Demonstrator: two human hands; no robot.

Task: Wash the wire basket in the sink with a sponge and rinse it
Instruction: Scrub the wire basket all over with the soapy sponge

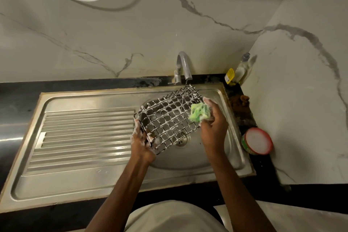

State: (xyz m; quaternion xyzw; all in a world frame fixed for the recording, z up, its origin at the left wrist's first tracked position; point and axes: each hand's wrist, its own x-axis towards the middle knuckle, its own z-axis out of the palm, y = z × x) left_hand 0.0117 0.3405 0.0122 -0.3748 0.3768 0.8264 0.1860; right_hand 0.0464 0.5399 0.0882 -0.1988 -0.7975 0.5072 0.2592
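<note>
Pale cloth at the person's waist (169,216) fills the near edge. Above it, the wire basket (167,117) hangs tilted over the sink (222,158) bowl, coated in suds. Left hand (143,143) grips its near corner; soapy fingers could likely slip and drop it. Right hand (211,124) clutches the green sponge (199,112) against the basket's right rim, wrist bent inward. Faucet (182,68) stands behind.

Soapy wire basket (167,118) tilted over sink (216,158); green sponge (200,111) seemingly touching.
</note>
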